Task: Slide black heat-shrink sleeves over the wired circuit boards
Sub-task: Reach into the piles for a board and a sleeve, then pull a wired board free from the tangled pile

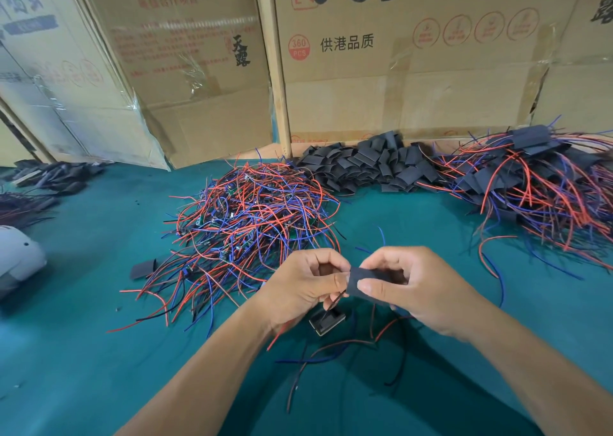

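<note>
The right hand (418, 286) pinches a black sleeve (365, 284) between thumb and curled fingers (368, 286), holding it just above the tabletop (99, 352). The sleeve's long axis runs roughly left to right, with its open mouth facing the left hand (308, 289). The left fingers (335, 281) are curled and pressed together at that mouth, touching the sleeve's near end. They seem to be pinching a thin dark wire (335, 299) that trails down from them, though the grip itself is partly hidden.

That wire leads to a small dark-edged board (326, 320) lying on the tabletop directly below the left fingers and slightly toward the body. So the board lies beneath the sleeve's mouth, not in line with it, and the left hand is the nearer one. In my judgement the wires have to be fed through first, left to right along the sleeve's axis, before the board can follow.

Beyond the fingers, a tangle of red and blue wired boards (252, 216) lies to the left, a heap of loose sleeves (365, 166) straight ahead, and a pile of sleeved boards (530, 183) to the right.
</note>
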Demonstrator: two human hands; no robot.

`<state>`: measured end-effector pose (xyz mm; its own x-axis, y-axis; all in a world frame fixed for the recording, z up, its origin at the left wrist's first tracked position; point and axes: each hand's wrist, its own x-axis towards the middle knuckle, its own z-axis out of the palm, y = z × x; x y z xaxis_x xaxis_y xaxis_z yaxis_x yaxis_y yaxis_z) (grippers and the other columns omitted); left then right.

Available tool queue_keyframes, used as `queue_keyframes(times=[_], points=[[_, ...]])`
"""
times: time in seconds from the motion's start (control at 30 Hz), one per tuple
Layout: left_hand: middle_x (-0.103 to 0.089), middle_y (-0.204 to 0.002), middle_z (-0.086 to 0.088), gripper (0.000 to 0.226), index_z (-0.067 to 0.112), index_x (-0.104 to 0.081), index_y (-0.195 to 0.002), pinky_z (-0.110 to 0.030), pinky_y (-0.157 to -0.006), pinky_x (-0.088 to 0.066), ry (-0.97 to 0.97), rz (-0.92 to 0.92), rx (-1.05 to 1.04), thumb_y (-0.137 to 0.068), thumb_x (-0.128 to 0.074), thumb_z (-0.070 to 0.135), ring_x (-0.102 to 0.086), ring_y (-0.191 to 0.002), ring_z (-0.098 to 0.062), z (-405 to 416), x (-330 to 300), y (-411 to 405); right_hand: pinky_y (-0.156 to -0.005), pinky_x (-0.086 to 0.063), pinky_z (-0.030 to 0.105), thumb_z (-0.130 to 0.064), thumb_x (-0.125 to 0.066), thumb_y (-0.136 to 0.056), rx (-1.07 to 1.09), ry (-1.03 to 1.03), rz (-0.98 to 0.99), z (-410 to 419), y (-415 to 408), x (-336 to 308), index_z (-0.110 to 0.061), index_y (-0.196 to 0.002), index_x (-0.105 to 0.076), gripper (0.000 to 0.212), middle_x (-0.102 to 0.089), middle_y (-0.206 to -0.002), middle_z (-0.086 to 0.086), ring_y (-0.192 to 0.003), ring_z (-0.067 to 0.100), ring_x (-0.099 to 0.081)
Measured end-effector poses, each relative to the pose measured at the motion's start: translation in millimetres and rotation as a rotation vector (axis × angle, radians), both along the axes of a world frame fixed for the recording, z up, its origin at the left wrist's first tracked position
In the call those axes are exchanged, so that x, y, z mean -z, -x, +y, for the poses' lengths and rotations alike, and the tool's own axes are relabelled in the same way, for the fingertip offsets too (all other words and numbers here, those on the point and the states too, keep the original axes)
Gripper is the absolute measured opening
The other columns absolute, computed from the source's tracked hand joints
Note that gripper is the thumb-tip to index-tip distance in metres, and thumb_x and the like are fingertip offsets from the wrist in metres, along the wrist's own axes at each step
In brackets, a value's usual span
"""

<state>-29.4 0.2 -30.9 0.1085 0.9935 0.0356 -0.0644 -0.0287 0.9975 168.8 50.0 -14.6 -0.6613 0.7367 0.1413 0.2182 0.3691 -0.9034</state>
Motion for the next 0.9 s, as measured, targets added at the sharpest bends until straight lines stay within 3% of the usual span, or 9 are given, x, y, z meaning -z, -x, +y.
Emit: queue_keyframes(times=[0.13,0.23,0.3,0.4,0.5,0.6,0.7,0.9], points=[[-0.061,-0.070,-0.009,0.010,0.001,-0.060,-0.092,-0.021,-0.052,-0.044,0.023,-0.130,-0.003,-0.092,-0.064,0.010,-0.050,-0.055,-0.015,0.6,-2.9,-3.7,-0.062,-0.048,0.028,-0.028,-0.069,-0.080,0.055,-0.007,0.038,3.3,-3.1,-3.7,-0.018,-0.088,-0.069,0.013,-0.072,-0.081,0.006,-0.063,0.010,-0.058],[-0.062,-0.081,-0.011,0.020,-0.001,-0.060,-0.101,-0.022,-0.061,-0.049,0.039,-0.225,-0.075,-0.091,-0.061,0.017,-0.056,-0.066,-0.016,4.7,-2.4,0.0,-0.068,-0.049,0.035,-0.022,-0.071,-0.086,0.247,-0.073,0.056,21.8,-13.0,-11.2,-0.021,-0.089,-0.068,0.004,-0.071,-0.079,0.002,-0.059,0.012,-0.058],[-0.063,-0.084,-0.012,0.021,-0.001,-0.060,-0.103,-0.023,-0.064,-0.052,0.046,-0.281,-0.124,-0.091,-0.060,0.016,-0.057,-0.070,-0.018,7.2,-1.3,5.2,-0.075,-0.048,0.031,-0.026,-0.071,-0.086,0.409,-0.193,0.009,44.6,-24.1,-25.2,-0.028,-0.088,-0.065,0.007,-0.071,-0.084,-0.007,-0.064,0.007,-0.059],[-0.063,-0.082,-0.012,0.020,0.000,-0.063,-0.101,-0.023,-0.061,-0.052,0.059,-0.341,-0.163,-0.089,-0.059,0.015,-0.058,-0.068,-0.017,9.7,-0.4,11.6,-0.073,-0.040,0.025,-0.026,-0.070,-0.086,0.544,-0.497,-0.175,92.9,-47.4,-59.5,-0.027,-0.094,-0.061,0.011,-0.069,-0.090,-0.007,-0.080,0.013,-0.063],[-0.063,-0.080,-0.011,0.019,0.001,-0.064,-0.098,-0.023,-0.059,-0.051,0.062,-0.357,-0.137,-0.088,-0.058,0.016,-0.057,-0.066,-0.017,9.9,0.4,11.4,-0.073,-0.042,0.030,-0.020,-0.066,-0.089,0.641,-0.663,-0.364,156.1,-76.6,-93.5,-0.020,-0.098,-0.058,0.013,-0.068,-0.095,0.006,-0.086,0.027,-0.062],[-0.063,-0.080,-0.011,0.018,0.000,-0.063,-0.100,-0.023,-0.059,-0.051,0.063,-0.313,-0.115,-0.091,-0.057,0.014,-0.056,-0.066,-0.017,10.0,1.9,10.8,-0.077,-0.048,0.039,-0.019,-0.066,-0.090,0.719,-0.729,-0.542,211.4,-100.9,-115.1,-0.018,-0.099,-0.057,0.012,-0.067,-0.098,0.016,-0.087,0.034,-0.062],[-0.062,-0.080,-0.010,0.021,-0.001,-0.062,-0.101,-0.023,-0.059,-0.051,0.057,-0.298,-0.094,-0.089,-0.059,0.016,-0.056,-0.066,-0.017,10.3,0.6,13.2,-0.077,-0.046,0.040,-0.018,-0.066,-0.090,0.746,-0.762,-0.698,245.9,-119.3,-123.1,-0.013,-0.099,-0.059,0.012,-0.067,-0.100,0.021,-0.091,0.037,-0.061],[-0.062,-0.080,-0.010,0.017,0.000,-0.064,-0.100,-0.023,-0.058,-0.050,0.062,-0.289,-0.082,-0.094,-0.056,0.014,-0.055,-0.066,-0.016,10.7,2.9,14.2,-0.088,-0.043,0.035,-0.027,-0.055,-0.098,0.703,-0.740,-1.128,261.3,-134.6,-117.5,-0.020,-0.116,-0.070,0.025,-0.065,-0.123,0.015,-0.114,0.034,-0.058]])
